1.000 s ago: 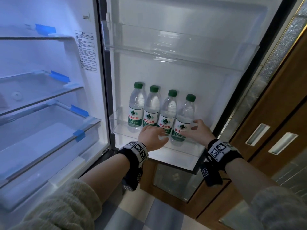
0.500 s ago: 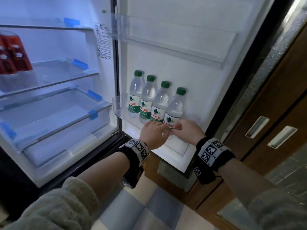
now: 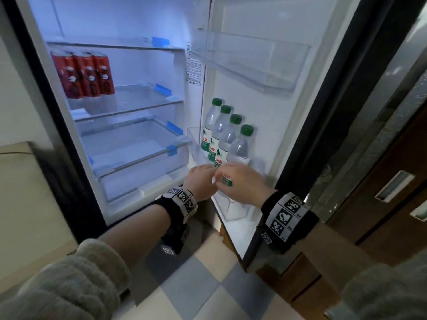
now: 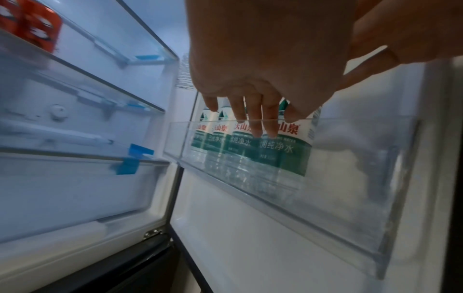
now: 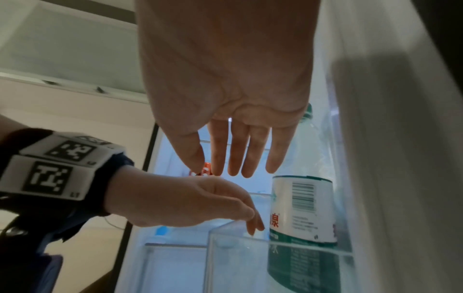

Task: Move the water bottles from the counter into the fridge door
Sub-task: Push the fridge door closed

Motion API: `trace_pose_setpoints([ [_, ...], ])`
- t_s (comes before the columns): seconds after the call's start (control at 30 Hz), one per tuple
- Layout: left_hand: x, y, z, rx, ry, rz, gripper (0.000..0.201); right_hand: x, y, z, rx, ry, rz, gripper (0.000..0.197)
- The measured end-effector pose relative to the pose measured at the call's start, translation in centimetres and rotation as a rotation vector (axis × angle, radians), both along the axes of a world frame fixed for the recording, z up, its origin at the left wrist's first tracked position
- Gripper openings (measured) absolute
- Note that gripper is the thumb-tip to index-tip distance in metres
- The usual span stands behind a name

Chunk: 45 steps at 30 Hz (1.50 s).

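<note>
Several water bottles (image 3: pixel 231 139) with green caps stand in a row in the clear lower door bin (image 3: pixel 235 211) of the open fridge. My left hand (image 3: pixel 201 181) hangs in front of their labels, its fingers (image 4: pixel 258 123) straight down over the bin's rim (image 4: pixel 350 198) and holding nothing. Just to the right, my right hand (image 3: pixel 240 183) hovers in front of the nearest bottle (image 5: pixel 303 198). Its fingers (image 5: pixel 238 154) are stretched out and empty. The two hands almost touch.
Three red cans (image 3: pixel 83 75) stand on a fridge shelf. An empty upper door bin (image 3: pixel 254 58) juts out above the bottles. A drawer (image 3: pixel 138 148) sits low in the fridge. Wooden cabinets (image 3: pixel 381 204) lie right, a beige counter (image 3: pixel 23 192) left, checkered floor (image 3: pixel 208 285) below.
My hands have drawn back from the bottles and moved closer together in front of the bin. The head view has swung left, and the fridge interior with the red cans now shows.
</note>
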State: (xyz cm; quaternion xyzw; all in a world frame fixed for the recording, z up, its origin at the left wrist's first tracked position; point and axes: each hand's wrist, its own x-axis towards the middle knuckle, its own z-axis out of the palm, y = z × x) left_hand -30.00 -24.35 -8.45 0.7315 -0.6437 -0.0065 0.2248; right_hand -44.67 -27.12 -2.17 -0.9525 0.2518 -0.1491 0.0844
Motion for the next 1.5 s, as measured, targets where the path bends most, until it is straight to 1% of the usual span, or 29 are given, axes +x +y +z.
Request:
trace_pose_setpoints([
  [0.07,1.1,1.8,0.1,-0.007,0.049,0.053,0.025,1.1,1.9,-0.1,-0.044,-0.060,0.069,0.021],
  [0.1,1.6,2.8,0.2,-0.013,0.097,0.082,0.029,1.5,2.8,0.0,-0.082,-0.083,0.099,0.020],
  [0.2,2.7,5.8,-0.4,-0.086,0.246,0.111,0.056,2.6,5.6,0.2,-0.238,-0.168,0.179,0.018],
  [0.23,3.0,6.8,-0.7,-0.114,0.282,0.122,0.062,2.9,6.5,0.2,-0.270,-0.215,0.208,0.018],
  [0.3,3.6,8.4,-1.3,-0.136,0.309,0.127,0.067,3.8,8.0,0.1,-0.355,-0.289,0.292,0.019],
  [0.33,4.0,9.1,-1.6,-0.122,0.304,0.134,0.065,4.3,8.8,0.0,-0.415,-0.298,0.338,0.020],
  [0.37,4.3,9.7,-1.6,-0.091,0.292,0.154,0.058,4.8,9.5,0.0,-0.480,-0.306,0.379,0.021],
  [0.43,5.1,11.2,-1.9,-0.128,0.346,0.198,0.038,5.7,10.9,0.1,-0.581,-0.354,0.422,0.023],
  [0.47,5.4,11.5,-1.9,-0.198,0.399,0.192,0.035,5.8,11.2,0.1,-0.622,-0.391,0.406,0.024],
  [0.5,5.8,12.7,-1.7,-0.267,0.453,0.185,0.037,6.2,11.7,0.2,-0.662,-0.429,0.374,0.026],
  [0.53,6.2,13.7,-1.6,-0.340,0.502,0.174,0.044,6.6,12.0,0.3,-0.702,-0.455,0.326,0.028],
  [0.6,7.2,15.5,-1.3,-0.425,0.530,0.182,0.062,7.5,12.2,0.4,-0.760,-0.454,0.206,0.033],
  [0.67,8.5,16.8,-1.0,-0.435,0.475,0.232,0.071,8.8,12.0,0.3,-0.812,-0.375,0.139,0.039],
  [0.73,9.9,17.9,-0.7,-0.439,0.433,0.273,0.074,10.4,11.7,0.0,-0.878,-0.257,0.144,0.042],
  [0.8,11.2,18.7,-0.6,-0.453,0.423,0.313,0.074,12.3,11.7,0.0,-0.912,-0.176,0.163,0.044],
  [0.9,13.0,19.5,-0.6,-0.477,0.390,0.363,0.074,15.4,12.5,0.5,-0.906,-0.138,0.178,0.044],
  [1.03,15.5,20.0,-1.3,-0.435,0.325,0.432,0.078,19.2,12.9,0.8,-0.950,-0.084,0.213,0.045],
  [1.1,17.2,20.2,-2.1,-0.396,0.301,0.459,0.081,21.1,12.8,0.7,-0.955,-0.077,0.232,0.048],
  [1.2,19.9,20.5,-3.1,-0.339,0.200,0.510,0.087,24.2,13.0,0.8,-0.911,-0.145,0.265,0.049],
  [1.27,21.4,20.8,-3.1,-0.287,0.139,0.533,0.097,26.2,13.0,0.8,-0.894,-0.165,0.292,0.048],
  [1.37,22.9,21.1,-2.7,-0.209,0.126,0.596,0.118,29.0,12.6,0.7,-0.883,-0.184,0.344,0.047],
  [1.5,24.7,20.5,-2.7,-0.203,0.136,0.674,0.123,31.4,12.2,0.5,-0.870,-0.218,0.388,0.048],
])
